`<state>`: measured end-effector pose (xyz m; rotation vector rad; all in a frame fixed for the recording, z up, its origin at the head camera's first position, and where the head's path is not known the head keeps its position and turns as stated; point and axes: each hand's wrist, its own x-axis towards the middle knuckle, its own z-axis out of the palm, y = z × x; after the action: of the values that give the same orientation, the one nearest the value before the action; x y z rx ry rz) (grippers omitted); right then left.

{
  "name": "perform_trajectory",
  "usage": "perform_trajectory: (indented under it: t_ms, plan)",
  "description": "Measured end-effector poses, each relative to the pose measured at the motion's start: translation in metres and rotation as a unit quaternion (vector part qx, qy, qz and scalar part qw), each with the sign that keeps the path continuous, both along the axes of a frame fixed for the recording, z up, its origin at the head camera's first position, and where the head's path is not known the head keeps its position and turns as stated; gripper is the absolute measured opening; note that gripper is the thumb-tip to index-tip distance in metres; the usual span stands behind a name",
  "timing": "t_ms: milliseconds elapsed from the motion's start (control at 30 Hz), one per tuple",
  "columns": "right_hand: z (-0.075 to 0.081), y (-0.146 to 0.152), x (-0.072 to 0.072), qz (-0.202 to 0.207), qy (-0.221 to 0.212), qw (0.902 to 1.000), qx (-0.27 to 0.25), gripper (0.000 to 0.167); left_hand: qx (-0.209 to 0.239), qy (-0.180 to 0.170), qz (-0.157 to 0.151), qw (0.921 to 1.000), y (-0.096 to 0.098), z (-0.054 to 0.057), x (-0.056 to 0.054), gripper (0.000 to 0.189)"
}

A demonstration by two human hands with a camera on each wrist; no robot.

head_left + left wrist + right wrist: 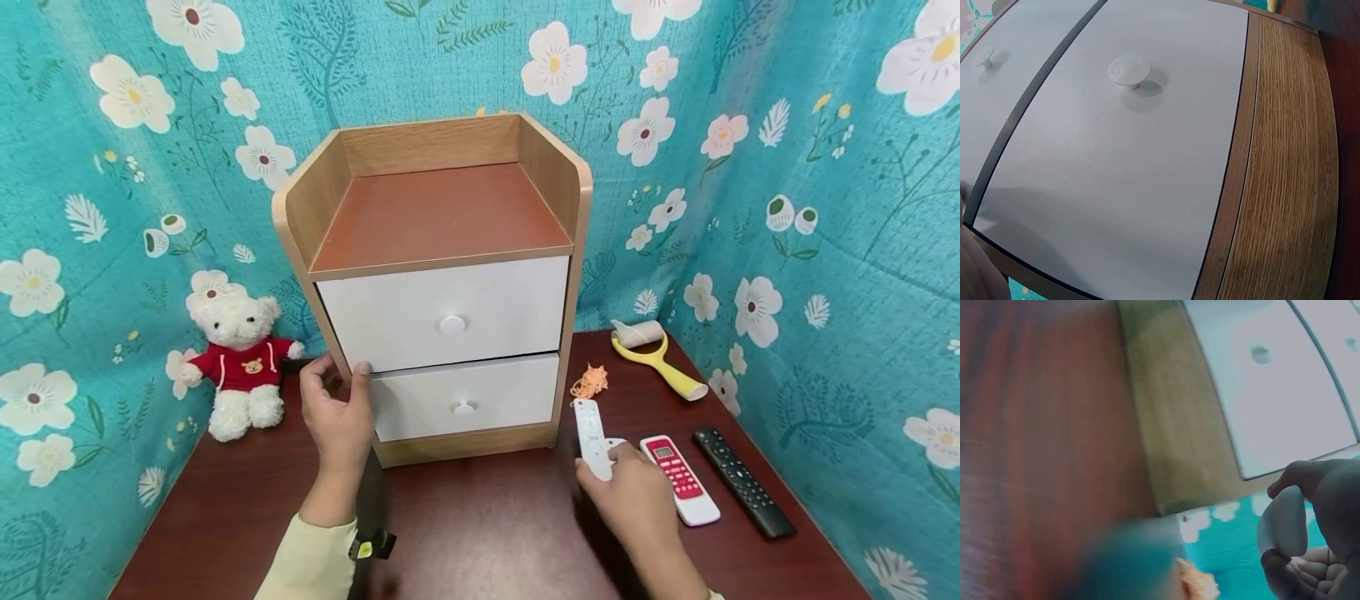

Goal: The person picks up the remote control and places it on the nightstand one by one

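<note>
My left hand (337, 417) grips the left side edge of a small wooden cabinet (468, 439), thumb on the front and the other fingers along its side. Both its white drawers, the upper (390, 317) and the lower (427, 408), sit pushed in, each with a round knob. To the right of the cabinet, my right hand (637, 500) holds a white remote control (591, 429) between thumb and fingers, its far end pointing up and away. In the right wrist view the same remote (1285, 522) shows end-on in the grip. Another white piece (615, 443) peeks out behind the fingers.
Right of that hand lie a red-and-white remote (678, 479) and a black remote (742, 483). Behind them are a yellow-handled lint roller (667, 371) and an orange tangle (590, 382). A white teddy bear (243, 367) in a red top sits at the left, by the floral curtain.
</note>
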<state>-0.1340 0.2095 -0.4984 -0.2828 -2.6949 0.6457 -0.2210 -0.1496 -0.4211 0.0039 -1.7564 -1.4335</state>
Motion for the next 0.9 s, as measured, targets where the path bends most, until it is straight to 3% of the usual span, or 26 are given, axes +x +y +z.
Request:
perform_trajectory:
  t_ms: [133, 200, 333, 433, 533, 667, 833, 900]
  plan:
    - [0.022, 0.003, 0.003, -0.023, -0.008, 0.9993, -0.028, 0.061, 0.000, -0.005, 0.002, 1.0000, -0.001, 0.000, 0.000, 0.048]
    - [0.035, 0.003, 0.006, -0.038, 0.008, 0.9983, -0.043, 0.060, 0.001, -0.006, 0.000, 1.0000, -0.002, 0.000, 0.000, 0.048]
    - [0.061, 0.001, 0.012, -0.059, 0.082, 0.9924, -0.071, 0.054, 0.005, -0.005, -0.003, 1.0000, -0.002, 0.000, 0.000, 0.048]
    - [0.079, -0.002, 0.018, -0.051, 0.156, 0.9806, -0.107, 0.047, 0.007, -0.005, -0.004, 1.0000, -0.002, 0.001, 0.000, 0.048]
    - [0.098, -0.006, 0.024, -0.014, 0.229, 0.9630, -0.142, 0.042, 0.005, -0.004, -0.004, 1.0000, -0.003, 0.001, 0.001, 0.048]
    - [0.125, -0.019, 0.027, 0.066, 0.284, 0.9402, -0.177, 0.040, 0.002, 0.000, -0.003, 1.0000, -0.004, 0.001, 0.000, 0.048]
    - [0.158, -0.044, 0.021, 0.162, 0.314, 0.9167, -0.187, 0.036, -0.007, -0.002, -0.010, 0.9999, -0.006, 0.001, 0.000, 0.048]
    - [0.172, -0.054, 0.015, 0.180, 0.305, 0.9171, -0.183, 0.035, -0.012, -0.005, -0.011, 0.9999, -0.007, 0.002, 0.000, 0.047]
